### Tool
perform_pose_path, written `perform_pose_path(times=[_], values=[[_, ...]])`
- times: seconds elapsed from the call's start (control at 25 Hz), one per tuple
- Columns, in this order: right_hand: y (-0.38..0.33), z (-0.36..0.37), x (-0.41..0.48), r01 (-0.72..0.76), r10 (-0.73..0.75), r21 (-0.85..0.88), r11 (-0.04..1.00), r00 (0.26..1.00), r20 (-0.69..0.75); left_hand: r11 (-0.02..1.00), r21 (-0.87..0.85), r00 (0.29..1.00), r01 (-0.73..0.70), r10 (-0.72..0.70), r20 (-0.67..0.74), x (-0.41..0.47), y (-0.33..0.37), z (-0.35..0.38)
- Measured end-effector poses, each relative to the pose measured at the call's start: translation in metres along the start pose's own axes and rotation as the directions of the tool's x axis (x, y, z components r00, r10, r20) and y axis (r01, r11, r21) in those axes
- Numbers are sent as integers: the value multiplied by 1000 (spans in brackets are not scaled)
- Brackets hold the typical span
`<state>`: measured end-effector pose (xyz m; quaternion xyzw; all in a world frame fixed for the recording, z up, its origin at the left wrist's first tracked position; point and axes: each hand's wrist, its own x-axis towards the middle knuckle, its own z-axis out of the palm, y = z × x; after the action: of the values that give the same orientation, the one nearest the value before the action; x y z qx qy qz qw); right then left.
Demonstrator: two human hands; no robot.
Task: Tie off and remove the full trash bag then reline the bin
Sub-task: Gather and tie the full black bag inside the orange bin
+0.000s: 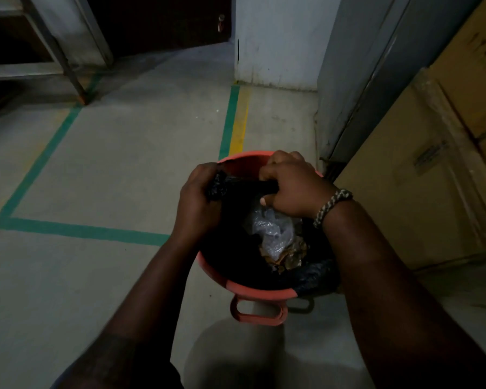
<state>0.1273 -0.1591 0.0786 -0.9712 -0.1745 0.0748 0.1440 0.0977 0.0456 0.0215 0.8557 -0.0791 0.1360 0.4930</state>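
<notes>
Grey concrete floor [110, 169] fills most of the view, marked with three green tape lines [82, 230] and one yellow line [239, 130] that runs beside one of them. One red bin [253, 290] stands on this floor, close to stacked cardboard boxes [432, 178] on the right; I count two boxes, but the light is poor and there may be more. One black trash bag [314, 276] lines the bin and lies folded over part of the near rim. Both hands are above the bin. The left hand [197, 200] has its fingers curled round a bunched part of the bag's edge, and the right hand [292, 186] grips another part, so that one dark strip of the bag is stretched between them. The right wrist carries one braided bracelet [333, 204]. Inside the bag lie one crumpled piece of clear plastic [270, 228] and some brownish scraps. One red handle [257, 314] shows on the bin's near side. One metal rack [40, 51] stands at the far left.
</notes>
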Motion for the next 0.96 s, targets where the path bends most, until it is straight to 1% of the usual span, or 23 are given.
perform_pose_path(times=[0.04,0.12,0.16,0.24,0.32,0.36,0.4,0.48,0.56,0.6,0.68,0.76,0.8,0.84,0.88,0.96], values=[[5,-2,-4,-18,19,30,999,1000,-20,999,-37,999,33,-33,9,-2,4,0],[8,-10,-13,-38,54,156,987,994,-98,991,-104,996,85,-83,19,-3,13,2],[8,-13,-16,-17,46,197,980,988,-144,988,-134,997,78,-74,34,-4,16,4],[2,-17,-19,71,-18,206,976,968,-249,974,-224,992,19,10,128,-4,23,13],[-12,-14,-17,143,-81,198,970,953,-293,957,-290,968,-20,91,234,-7,28,26],[-18,-11,-16,169,-108,191,967,949,-295,952,-305,965,-4,84,249,-9,30,32],[-21,-8,-17,191,-126,199,961,945,-301,951,-308,971,22,52,232,-11,30,36],[-19,-6,-21,188,-100,297,936,952,-289,958,-285,986,37,11,166,-9,25,38],[-6,-7,-26,105,-19,379,919,974,-225,972,-233,991,33,-2,131,-5,21,37],[3,-8,-28,56,12,372,927,984,-179,976,-212,994,50,-27,108,-4,21,35],[21,-9,-31,19,9,265,964,994,-106,979,-176,994,97,-88,62,-2,26,32],[35,-12,-35,2,10,157,988,997,-73,981,-158,993,115,-107,58,-3,31,31],[39,-15,-38,-24,35,153,988,997,-72,981,-154,992,117,-108,66,-3,32,31],[40,-19,-40,-43,59,173,984,994,-92,980,-163,991,116,-104,79,-3,31,32],[38,-22,-41,-29,56,192,981,989,-138,976,-187,990,107,-88,106,-2,30,33],[24,-25,-38,59,-13,173,983,966,-256,960,-268,976,77,-17,219,-5,32,38]])
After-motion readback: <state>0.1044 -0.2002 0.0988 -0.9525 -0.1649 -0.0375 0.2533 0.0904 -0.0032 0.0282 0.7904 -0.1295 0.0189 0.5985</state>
